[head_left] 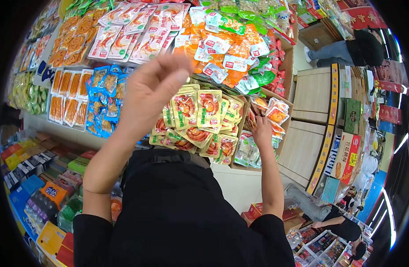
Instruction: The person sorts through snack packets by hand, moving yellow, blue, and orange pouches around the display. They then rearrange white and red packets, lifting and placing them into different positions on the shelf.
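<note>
Behind the raised left hand [152, 89], pink packets [151, 43] lie partly hidden.

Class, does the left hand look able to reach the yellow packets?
Probably yes: the left hand appears empty near the yellow packets, whose top ones lie uncovered, and the right hand is off to one side.

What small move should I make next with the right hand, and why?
I'd probably settle the right hand's fingertips on one packet's edge before lifting: the hand is down among the orange-and-white packets in the carton, and whether it has a firm grip can't be seen. The left hand is raised, with nothing visible in it.
</note>
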The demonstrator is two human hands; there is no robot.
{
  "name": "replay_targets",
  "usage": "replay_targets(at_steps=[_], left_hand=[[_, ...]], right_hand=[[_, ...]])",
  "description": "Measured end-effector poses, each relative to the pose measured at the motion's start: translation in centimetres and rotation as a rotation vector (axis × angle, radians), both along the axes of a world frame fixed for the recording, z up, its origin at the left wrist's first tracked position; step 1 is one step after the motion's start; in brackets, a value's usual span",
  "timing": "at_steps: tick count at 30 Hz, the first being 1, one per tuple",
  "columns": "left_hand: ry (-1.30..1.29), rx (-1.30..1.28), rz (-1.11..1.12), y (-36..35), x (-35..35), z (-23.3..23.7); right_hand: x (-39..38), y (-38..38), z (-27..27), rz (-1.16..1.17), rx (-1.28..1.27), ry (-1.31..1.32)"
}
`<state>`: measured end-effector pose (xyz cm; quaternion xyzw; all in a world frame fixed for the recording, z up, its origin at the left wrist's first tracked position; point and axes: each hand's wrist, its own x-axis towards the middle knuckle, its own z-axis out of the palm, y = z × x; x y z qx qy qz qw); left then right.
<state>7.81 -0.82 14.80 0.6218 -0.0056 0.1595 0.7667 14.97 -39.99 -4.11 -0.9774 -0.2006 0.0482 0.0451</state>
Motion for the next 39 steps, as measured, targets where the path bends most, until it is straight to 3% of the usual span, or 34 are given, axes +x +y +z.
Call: replay_targets(at_steps=[2,4,6,8,12,14,16,19,23,25,27,29,32,34,37,39], left_hand=[[0.399,0.192,-0.022,0.0,-1.0,-6.8],[0.523,0.461,0.046,0.6,-2.8,-12.7],[0.558,0.404,0.068,1.2,-4.3,-17.8],[0.583,0.349,0.089,1.4,-4.7,-19.0],[0.585,0.274,0.024,2.5,-4.6,-19.5],[0.561,0.188,0.000,2.6,-4.7,-19.9],[0.576,0.055,0.000,2.7,-4.5,-18.7],[0.520,0.011,0.044,3.0,-4.5,-17.7],[0.516,0.256,0.085,5.8,-6.1,-15.8],[0.535,0.231,0.166,7.0,-6.7,-14.9],[0.421,0.147,0.269,8.7,-6.7,-14.5],[0.444,0.182,0.281,10.3,-5.7,-11.0],[0.330,0.249,0.370,12.4,-4.3,-7.7],[0.043,0.650,0.563,13.3,-3.5,-5.1],[-0.311,0.666,0.612,13.9,-4.3,1.3],[-0.448,0.655,0.599,15.1,-5.4,4.1]], right_hand=[[0.4,-0.1,-0.2,-0.007,-0.010,0.005],[1.1,-0.9,-0.4,-0.077,0.070,0.106],[1.1,-0.2,-0.4,-0.040,0.089,0.036],[0.6,0.4,-0.7,0.101,0.093,-0.153],[0.6,-0.8,-0.5,0.013,0.088,-0.004],[0.1,-0.3,-0.5,0.057,0.080,-0.051],[-0.3,0.9,0.6,0.101,0.079,-0.100],[-0.3,1.0,2.7,0.087,0.029,0.058],[-0.5,1.2,5.7,0.063,0.192,0.039],[-0.6,2.3,7.6,-0.232,0.331,0.287],[-0.4,3.9,8.9,-0.183,0.335,0.281],[-0.6,5.6,9.5,-0.143,0.323,0.274],[-0.5,8.9,10.3,0.105,0.475,0.034],[-0.3,11.4,11.0,0.136,0.450,-0.006],[-0.4,15.8,12.4,0.123,0.428,0.107],[0.0,18.2,11.8,0.283,0.424,0.000]])
